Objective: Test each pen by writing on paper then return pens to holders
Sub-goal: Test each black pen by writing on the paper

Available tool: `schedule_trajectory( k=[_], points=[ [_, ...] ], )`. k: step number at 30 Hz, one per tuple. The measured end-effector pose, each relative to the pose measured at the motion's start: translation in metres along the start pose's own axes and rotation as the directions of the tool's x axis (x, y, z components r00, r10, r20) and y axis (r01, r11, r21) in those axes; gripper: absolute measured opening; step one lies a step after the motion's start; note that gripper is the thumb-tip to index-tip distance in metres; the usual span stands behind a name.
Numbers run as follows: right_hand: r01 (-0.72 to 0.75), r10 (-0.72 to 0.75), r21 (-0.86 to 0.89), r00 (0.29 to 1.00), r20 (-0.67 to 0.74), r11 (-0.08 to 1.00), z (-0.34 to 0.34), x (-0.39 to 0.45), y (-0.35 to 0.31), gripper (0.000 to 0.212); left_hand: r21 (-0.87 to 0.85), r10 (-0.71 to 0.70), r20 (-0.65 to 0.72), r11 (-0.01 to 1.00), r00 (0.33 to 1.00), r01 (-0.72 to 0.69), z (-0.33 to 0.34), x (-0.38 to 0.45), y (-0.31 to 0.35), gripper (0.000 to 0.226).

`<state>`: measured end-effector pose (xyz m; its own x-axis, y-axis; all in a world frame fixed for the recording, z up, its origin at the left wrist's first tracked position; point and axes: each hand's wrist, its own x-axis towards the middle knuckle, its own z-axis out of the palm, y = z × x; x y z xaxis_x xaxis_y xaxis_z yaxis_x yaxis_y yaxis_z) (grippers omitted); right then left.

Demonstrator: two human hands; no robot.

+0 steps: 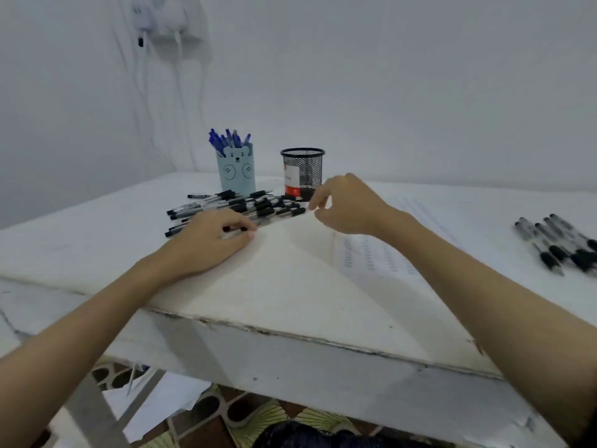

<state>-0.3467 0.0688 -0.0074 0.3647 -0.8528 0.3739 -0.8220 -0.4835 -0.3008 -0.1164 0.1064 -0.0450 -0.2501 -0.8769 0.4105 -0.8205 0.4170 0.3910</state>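
Observation:
A heap of several black pens [245, 206] lies on the white table in front of two holders. My left hand [206, 240] rests at the heap's near edge, its fingers curled round a black pen [234, 228]. My right hand [345, 205] hovers just right of the heap with fingers loosely curled, holding nothing that I can see. The light-blue bear holder [237, 171] holds several blue pens [227, 140]. The black mesh holder [302, 171] stands to its right. A sheet of paper with rows of pen marks [374, 253] lies under my right forearm.
A second group of black pens [559, 244] lies at the table's right edge. The table's worn front edge [290, 334] runs diagonally below my arms. Cables and a socket [168, 24] hang on the wall at the back left. Papers lie on the patterned floor.

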Motion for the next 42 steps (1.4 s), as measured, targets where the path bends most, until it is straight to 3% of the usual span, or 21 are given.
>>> schedule_trajectory(
  k=[4,10,19,25,27,29,31,33,34,37,40,42],
  points=[
    [0.124,-0.116,-0.115,0.99,0.074,0.986,0.041,0.024,-0.034,0.042,-0.034,-0.03,-0.085,0.999,0.996,0.027,-0.01,-0.018,-0.023,0.013],
    [0.237,-0.248,-0.276,0.969,-0.006,0.932,0.067,0.036,-0.047,0.029,0.036,-0.013,-0.077,0.999,0.997,0.016,-0.005,-0.018,-0.03,0.018],
    [0.283,-0.266,-0.253,0.959,0.1,0.925,0.058,0.037,-0.043,0.02,0.032,-0.007,-0.068,0.999,0.998,0.009,-0.004,-0.019,-0.032,0.017],
    [0.36,-0.331,-0.336,0.933,0.143,0.87,0.049,0.025,-0.034,0.016,0.043,-0.005,-0.087,0.999,0.996,0.009,-0.006,-0.019,-0.028,0.014],
    [0.31,-0.304,-0.25,0.95,0.065,0.917,0.039,0.017,-0.032,0.013,0.035,0.001,-0.094,0.999,0.996,0.003,-0.004,-0.018,-0.022,0.013],
    [0.211,-0.211,-0.011,0.972,-0.102,0.977,0.024,0.009,-0.03,0.013,0.022,0.015,-0.094,1.0,0.995,-0.013,-0.002,-0.014,-0.011,0.014],
    [0.118,-0.048,0.271,0.967,-0.251,0.955,0.003,0.002,-0.023,0.013,0.014,0.05,-0.089,0.999,0.995,-0.049,0.004,-0.008,0.005,0.014],
    [0.012,0.175,0.561,0.945,-0.278,0.827,-0.021,-0.007,-0.012,0.007,-0.003,0.087,-0.076,0.996,0.993,-0.087,0.013,0.0,0.021,0.014],
    [-0.058,0.291,0.707,0.932,-0.214,0.705,-0.034,-0.011,-0.005,0.001,-0.014,0.097,-0.064,0.995,0.993,-0.098,0.018,0.004,0.028,0.014],
    [-0.253,0.469,0.927,0.878,0.099,0.278,-0.07,-0.035,0.029,0.042,-0.057,0.134,-0.025,0.989,0.991,-0.135,0.039,0.02,0.053,0.015],
    [-0.179,0.543,0.98,0.815,0.2,-0.092,-0.09,-0.06,0.067,0.055,-0.095,0.161,0.022,0.983,0.987,-0.159,0.058,0.033,0.079,0.016],
    [-0.067,0.617,0.973,0.763,0.192,-0.219,-0.096,-0.075,0.088,0.047,-0.142,0.18,0.069,0.975,0.981,-0.169,0.069,0.041,0.097,0.018]
  ],
)
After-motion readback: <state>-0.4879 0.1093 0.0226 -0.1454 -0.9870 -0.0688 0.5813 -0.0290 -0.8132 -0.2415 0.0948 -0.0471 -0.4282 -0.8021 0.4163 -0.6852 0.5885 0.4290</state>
